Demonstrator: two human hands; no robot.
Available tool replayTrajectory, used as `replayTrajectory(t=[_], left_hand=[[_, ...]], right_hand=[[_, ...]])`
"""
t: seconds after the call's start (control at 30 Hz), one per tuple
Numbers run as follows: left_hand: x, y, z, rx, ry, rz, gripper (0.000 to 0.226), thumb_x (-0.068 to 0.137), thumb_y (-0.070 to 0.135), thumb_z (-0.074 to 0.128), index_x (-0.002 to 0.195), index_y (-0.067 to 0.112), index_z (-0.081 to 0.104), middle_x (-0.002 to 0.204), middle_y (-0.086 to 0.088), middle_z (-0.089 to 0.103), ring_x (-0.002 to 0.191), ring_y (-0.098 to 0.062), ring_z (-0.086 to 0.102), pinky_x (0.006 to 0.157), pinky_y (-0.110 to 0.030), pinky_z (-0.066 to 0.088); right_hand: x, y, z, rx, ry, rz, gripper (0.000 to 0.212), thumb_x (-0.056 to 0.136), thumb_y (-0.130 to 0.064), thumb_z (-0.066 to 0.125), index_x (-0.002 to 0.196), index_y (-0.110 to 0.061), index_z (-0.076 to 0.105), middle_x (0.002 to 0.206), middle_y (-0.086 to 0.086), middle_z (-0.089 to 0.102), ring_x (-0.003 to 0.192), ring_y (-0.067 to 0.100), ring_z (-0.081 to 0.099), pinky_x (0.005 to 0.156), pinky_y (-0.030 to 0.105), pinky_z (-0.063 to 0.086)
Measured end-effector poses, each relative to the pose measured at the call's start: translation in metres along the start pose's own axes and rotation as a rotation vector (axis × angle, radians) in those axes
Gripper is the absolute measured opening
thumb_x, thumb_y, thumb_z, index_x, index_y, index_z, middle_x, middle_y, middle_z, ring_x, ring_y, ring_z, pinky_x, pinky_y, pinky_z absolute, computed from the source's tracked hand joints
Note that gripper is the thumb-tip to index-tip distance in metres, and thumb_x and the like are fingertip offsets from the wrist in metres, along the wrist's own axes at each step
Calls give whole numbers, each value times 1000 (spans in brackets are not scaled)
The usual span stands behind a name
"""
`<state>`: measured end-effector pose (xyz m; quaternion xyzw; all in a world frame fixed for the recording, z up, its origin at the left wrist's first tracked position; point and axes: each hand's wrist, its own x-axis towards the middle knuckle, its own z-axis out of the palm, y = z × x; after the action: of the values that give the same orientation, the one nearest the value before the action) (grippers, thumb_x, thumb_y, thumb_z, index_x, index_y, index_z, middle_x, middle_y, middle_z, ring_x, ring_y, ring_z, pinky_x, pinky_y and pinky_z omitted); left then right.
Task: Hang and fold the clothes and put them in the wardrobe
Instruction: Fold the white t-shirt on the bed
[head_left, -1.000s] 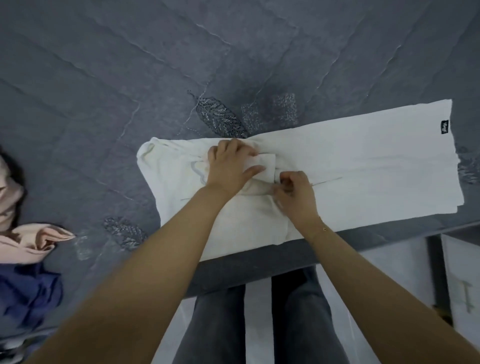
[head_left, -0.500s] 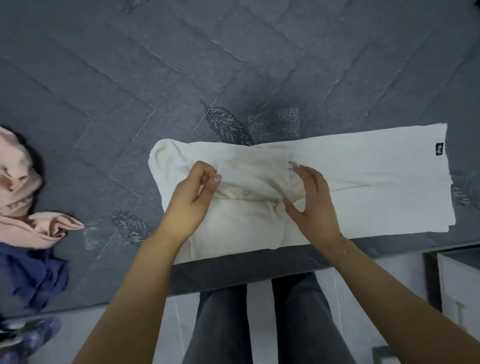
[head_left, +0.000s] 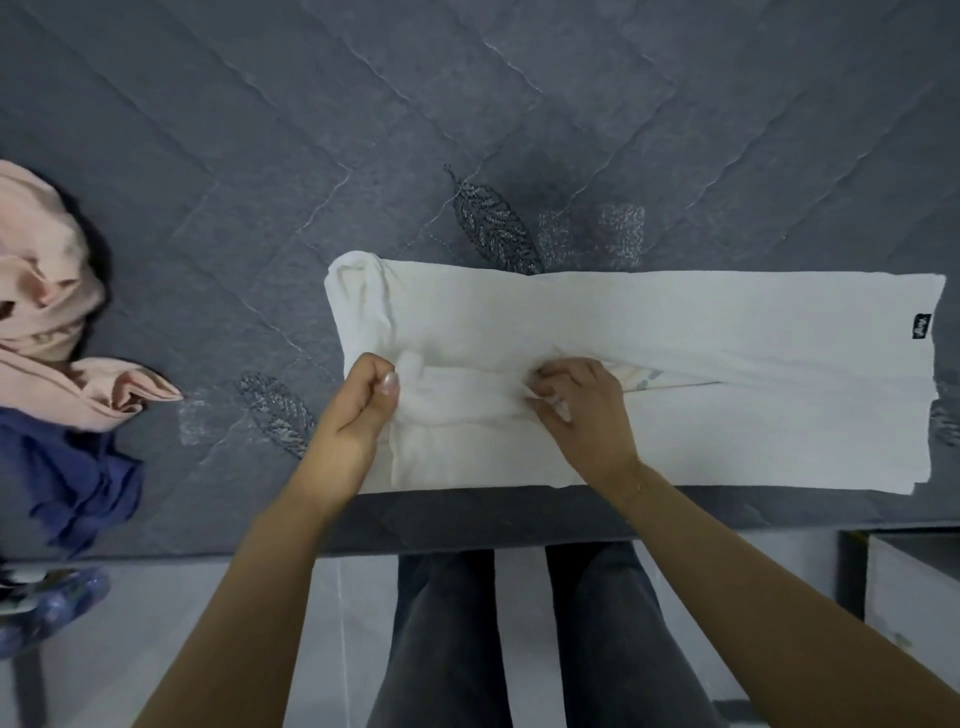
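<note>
- White garment (head_left: 727, 338): flat on bed (head_left: 260, 130) near front edge; our L hand (head_left: 358, 410) and R hand (head_left: 582, 410) pinch its mid fold, fingertips partly hidden.
- Pink/blue clothes (head_left: 57, 364): well left of garment, cut off.

open bedspread (head_left: 519, 104) beyond, clothes pile (head_left: 57, 332) (left)

Only marking seen: small black tag (head_left: 921, 327) with pale lettering, too small and blurred to read, sewn on the white garment (head_left: 727, 332) near its right-hand hem; no other text, numbers or signs legible.
</note>
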<state>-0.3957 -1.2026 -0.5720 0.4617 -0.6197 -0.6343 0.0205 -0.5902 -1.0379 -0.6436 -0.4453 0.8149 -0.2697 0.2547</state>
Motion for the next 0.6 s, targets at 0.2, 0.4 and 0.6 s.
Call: replayTrajectory(t=[0.2, 0.4, 0.6], left_hand=[[-4, -25, -15, 48, 34, -95, 26, 96, 45, 42, 81, 24, 43, 77, 6, 40, 75, -10, 39, 73, -31, 34], [16, -22, -14, 20, 169, -56, 20, 102, 37, 41, 86, 25, 44, 80, 1, 42, 71, -4, 41, 65, -10, 37], [81, -20, -11, -17, 382, -54, 14, 100, 18, 51, 110, 18, 41, 72, 6, 44, 60, 0, 41, 63, -17, 39]], right_hand=[[-24, -10, -14, 41, -240, -91, 8, 91, -16, 67, 89, -8, 68, 86, 1, 68, 80, 21, 63, 77, 32, 47], [10, -12, -27, 314, -149, 244, 6, 88, -11, 71, 89, -12, 66, 78, -4, 63, 67, 9, 58, 66, 23, 48], [91, 8, -16, 573, 122, 571, 19, 83, -8, 75, 99, -14, 66, 89, -2, 64, 69, 7, 52, 68, 16, 46]])
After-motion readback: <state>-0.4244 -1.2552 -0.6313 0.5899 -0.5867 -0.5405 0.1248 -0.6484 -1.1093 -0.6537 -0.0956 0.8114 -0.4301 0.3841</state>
